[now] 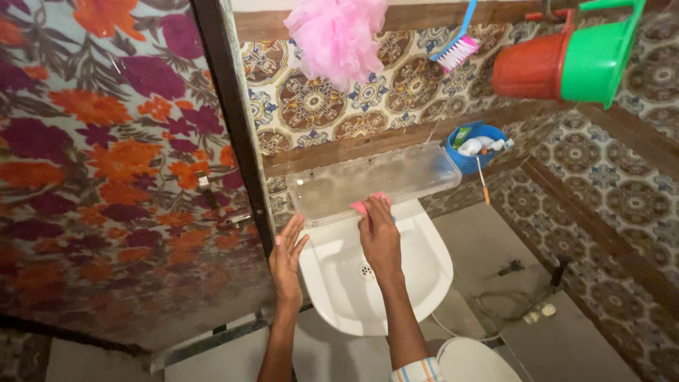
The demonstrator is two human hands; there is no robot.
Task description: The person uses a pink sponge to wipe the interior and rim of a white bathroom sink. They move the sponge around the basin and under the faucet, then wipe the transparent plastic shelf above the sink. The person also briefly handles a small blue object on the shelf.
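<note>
Right hand: pressing pink cloth on clear plastic shelf, fingers clamped on it.
Left hand: fingers apart, bracing beside washbasin.
Technique: keeping pressure even is looking wise.

Right of centre in the frame, at the right end of the shelf, a round blue plastic basket hangs on the tiled wall. It holds the only packages in view: a white plastic bottle lying on its side and, behind it at the basket's left, a green and white tube. Their labels are too small to make out.
</note>
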